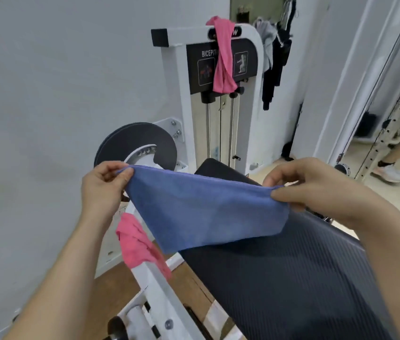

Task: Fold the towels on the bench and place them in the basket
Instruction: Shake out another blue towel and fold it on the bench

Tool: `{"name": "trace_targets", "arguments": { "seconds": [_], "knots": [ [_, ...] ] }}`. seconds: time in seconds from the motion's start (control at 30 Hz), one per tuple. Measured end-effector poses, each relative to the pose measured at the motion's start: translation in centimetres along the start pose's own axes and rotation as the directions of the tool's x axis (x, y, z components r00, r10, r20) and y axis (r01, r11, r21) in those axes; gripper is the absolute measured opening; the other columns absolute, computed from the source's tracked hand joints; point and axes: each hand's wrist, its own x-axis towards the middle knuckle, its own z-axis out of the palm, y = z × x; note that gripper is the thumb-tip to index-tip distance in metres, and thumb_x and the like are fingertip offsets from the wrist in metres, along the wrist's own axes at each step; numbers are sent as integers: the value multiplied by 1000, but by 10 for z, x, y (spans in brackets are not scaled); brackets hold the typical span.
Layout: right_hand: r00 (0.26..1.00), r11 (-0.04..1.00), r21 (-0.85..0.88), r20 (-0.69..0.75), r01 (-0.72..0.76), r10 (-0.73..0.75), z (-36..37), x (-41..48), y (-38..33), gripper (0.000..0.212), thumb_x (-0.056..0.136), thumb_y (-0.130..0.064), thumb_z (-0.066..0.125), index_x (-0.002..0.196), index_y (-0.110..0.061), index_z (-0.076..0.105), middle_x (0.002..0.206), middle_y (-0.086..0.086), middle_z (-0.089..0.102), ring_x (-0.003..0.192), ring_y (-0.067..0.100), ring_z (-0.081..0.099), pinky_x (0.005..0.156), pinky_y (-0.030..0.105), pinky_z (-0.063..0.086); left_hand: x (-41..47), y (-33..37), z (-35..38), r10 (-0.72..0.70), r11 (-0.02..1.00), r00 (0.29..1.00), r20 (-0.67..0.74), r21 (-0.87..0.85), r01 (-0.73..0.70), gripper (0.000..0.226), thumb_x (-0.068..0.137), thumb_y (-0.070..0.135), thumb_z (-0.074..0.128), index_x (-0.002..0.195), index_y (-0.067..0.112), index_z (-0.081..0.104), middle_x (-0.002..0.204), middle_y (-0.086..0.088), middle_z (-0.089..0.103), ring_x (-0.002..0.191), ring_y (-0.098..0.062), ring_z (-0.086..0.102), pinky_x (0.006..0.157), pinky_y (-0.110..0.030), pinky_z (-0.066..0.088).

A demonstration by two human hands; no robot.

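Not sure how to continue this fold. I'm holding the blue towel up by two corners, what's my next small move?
Probably bring the left hand across to the right hand, corner to corner: the blue towel hangs spread between both pinches, above the bench.

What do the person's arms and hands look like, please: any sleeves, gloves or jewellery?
Both are bare. The left hand and right hand wear no gloves, and no rings show on the fingers. Neither forearm shows a sleeve, watch or bracelet up to the picture's edge.

Blue towel (203,212), black ribbed bench (292,278), pink towels (223,55), white machine frame (176,77)
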Motion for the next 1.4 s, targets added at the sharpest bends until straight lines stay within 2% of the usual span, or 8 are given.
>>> {"name": "trace_targets", "arguments": {
  "seconds": [0.17, 0.3, 0.4, 0.5, 0.7, 0.77, 0.97, 1.4],
  "knots": [
    [989, 873, 482, 83, 66, -121, 5, -59, 3, 18, 87, 8, 55, 87, -8, 62, 60, 9, 44, 52, 13, 35, 44, 17, 33, -16, 56, -6, 123, 990, 992, 7, 75, -123, 24, 77, 8, 76, 70, 31, 71, 65, 18, 70, 57, 3, 63, 52, -9, 47],
    [997, 814, 577, 5, 62, -80, 17, -80, 28, 28, 87, 12, 48, 80, -13, 59, 59, 1, 41, 51, 9, 33, 44, 17, 29, -16, 61, 15, 107, 971, 990, 90, 205, -123, 13, 71, 18, 79, 71, 29, 72, 73, 12, 72, 69, -3, 65, 61, -14, 49],
    [995, 884, 466, -65, -40, 80, 26, -84, 56, 35, 83, 10, 49, 71, -16, 68, 57, -4, 49, 50, 8, 35, 45, 17, 29, -8, 43, 42, 26, 947, 982, 187, 310, -84, 11, 71, 23, 81, 73, 29, 71, 72, 10, 71, 67, -5, 64, 58, -27, 53],
    [958, 949, 228, -137, -217, 252, 33, -81, 91, 34, 80, -1, 53, 75, -26, 75, 49, -11, 51, 43, 6, 37, 43, 14, 31, 3, 10, 84, -66, 911, 934, 352, 404, -88, 12, 74, 17, 80, 72, 24, 70, 67, 5, 69, 53, 0, 59, 56, -19, 49],
    [825, 859, -73, -328, -507, 460, 48, -46, 146, 23, 79, -15, 50, 67, -16, 70, 58, 2, 62, 50, 17, 52, 48, 23, 40, 7, -66, 174, -236, 895, 830, 505, 446, -16, 24, 86, -2, 67, 71, 17, 65, 66, -7, 63, 49, -13, 63, 60, -27, 57],
    [805, 846, -94, -376, -525, 458, 48, -36, 154, 23, 72, -22, 47, 60, -9, 62, 54, 10, 50, 47, 20, 36, 48, 30, 33, 13, -82, 195, -239, 900, 828, 508, 437, -8, 23, 86, 1, 67, 72, 18, 65, 66, -6, 65, 53, -12, 65, 63, -30, 59],
    [758, 813, -271, -586, -516, 286, 38, -7, 164, 31, 84, -20, 52, 54, -11, 50, 51, 3, 46, 50, 19, 39, 50, 35, 39, 38, -102, 239, -224, 920, 841, 492, 391, 16, 23, 80, 13, 70, 69, 33, 69, 65, 0, 69, 69, -26, 71, 78, -48, 59],
    [703, 728, -363, -675, -582, 226, 38, 5, 180, 22, 86, -16, 52, 68, -12, 64, 77, 2, 59, 73, 23, 51, 62, 36, 43, 39, -109, 277, -54, 902, 886, 460, 404, -155, 14, 81, 21, 71, 88, 32, 66, 79, 15, 64, 71, -1, 60, 79, -26, 51]
  ]
}}
